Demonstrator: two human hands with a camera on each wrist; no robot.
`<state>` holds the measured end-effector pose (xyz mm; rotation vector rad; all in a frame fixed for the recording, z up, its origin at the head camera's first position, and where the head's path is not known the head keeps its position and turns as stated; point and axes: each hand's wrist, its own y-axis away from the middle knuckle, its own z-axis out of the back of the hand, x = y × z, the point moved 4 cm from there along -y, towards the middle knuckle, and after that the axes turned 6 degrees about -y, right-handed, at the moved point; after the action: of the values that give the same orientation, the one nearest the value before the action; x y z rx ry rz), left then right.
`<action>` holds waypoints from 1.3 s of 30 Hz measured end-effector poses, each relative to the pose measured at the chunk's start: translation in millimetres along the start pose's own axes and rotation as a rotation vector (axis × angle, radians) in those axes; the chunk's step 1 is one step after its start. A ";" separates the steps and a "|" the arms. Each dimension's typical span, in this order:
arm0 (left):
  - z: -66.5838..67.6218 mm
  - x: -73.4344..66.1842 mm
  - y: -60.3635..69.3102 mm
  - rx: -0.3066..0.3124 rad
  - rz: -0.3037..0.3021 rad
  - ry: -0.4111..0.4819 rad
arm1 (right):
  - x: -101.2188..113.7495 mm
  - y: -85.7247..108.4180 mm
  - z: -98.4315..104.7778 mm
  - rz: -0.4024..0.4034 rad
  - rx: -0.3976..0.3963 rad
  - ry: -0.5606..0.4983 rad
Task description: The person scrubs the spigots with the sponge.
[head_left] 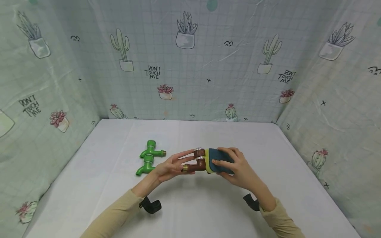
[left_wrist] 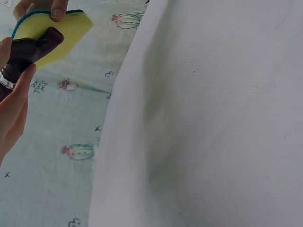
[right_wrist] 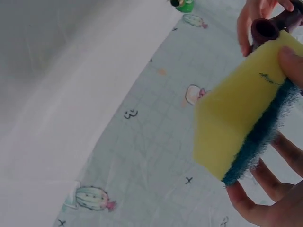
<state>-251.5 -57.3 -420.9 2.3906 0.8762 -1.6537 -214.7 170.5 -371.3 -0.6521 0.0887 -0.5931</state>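
Note:
A brown tap (head_left: 201,162) with a brass threaded end is held by my left hand (head_left: 174,167), above the white table. In my right hand (head_left: 241,170) is a sponge (head_left: 221,161), yellow on one side and dark blue on the scouring side. The sponge lies against the right side of the tap in the head view. Seen from the left wrist, the tap's spout (left_wrist: 49,40) stands in front of the sponge's yellow face. From the right wrist, the thumb presses the yellow foam (right_wrist: 236,104) while the fingers support the blue side.
Two green taps, one farther back (head_left: 151,152) and one nearer (head_left: 146,167), lie left of my hands on the white table (head_left: 190,211). Black curved pieces show beneath each wrist, at left (head_left: 151,205) and right (head_left: 251,202). Cactus-printed cloth (head_left: 190,66) walls the table.

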 end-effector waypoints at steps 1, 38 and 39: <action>-0.5 -0.5 0.5 -0.001 -0.003 0.000 | -0.5 0.5 0.0 -0.010 -0.005 -0.015; -2.7 -4.9 -2.9 -0.072 -0.009 -0.078 | 15.6 -13.9 -5.8 0.019 -0.046 -0.056; -3.1 -5.6 -2.8 -0.071 -0.012 -0.064 | 14.4 -12.5 -5.1 0.014 -0.047 -0.057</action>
<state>-251.7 -56.0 -414.0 2.2773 0.9239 -1.6650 -210.1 151.9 -366.5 -0.7127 0.0539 -0.5602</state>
